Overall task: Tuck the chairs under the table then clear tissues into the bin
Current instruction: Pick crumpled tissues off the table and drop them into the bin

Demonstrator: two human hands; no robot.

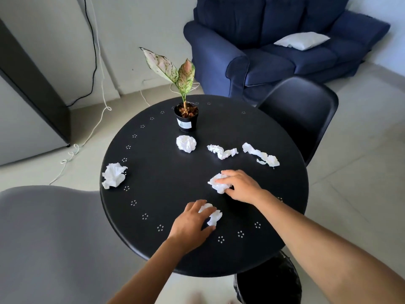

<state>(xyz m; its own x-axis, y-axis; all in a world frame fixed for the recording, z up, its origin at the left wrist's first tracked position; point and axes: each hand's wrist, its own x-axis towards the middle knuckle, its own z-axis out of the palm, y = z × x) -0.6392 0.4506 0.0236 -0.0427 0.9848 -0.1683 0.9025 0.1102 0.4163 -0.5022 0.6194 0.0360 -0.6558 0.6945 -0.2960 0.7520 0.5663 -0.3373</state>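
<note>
On the round black table [153,172], one crumpled tissue [213,217] is gripped by the left hand [190,222] and another tissue [217,183] by the right hand [238,185]. Four more tissues [186,144] are scattered beside the potted plant [186,117]. A black bin [269,281] is seen below the table's near edge.

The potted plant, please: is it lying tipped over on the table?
No, the potted plant stands upright on the table.

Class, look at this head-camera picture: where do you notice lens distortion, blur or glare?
Head view: the wide lens bows the wall edges and stretches the forearms near the frame; the grey chair at lower left looks soft; daylight leaves a pale sheen on the black chair; the tissues on the table stay sharp.
</note>
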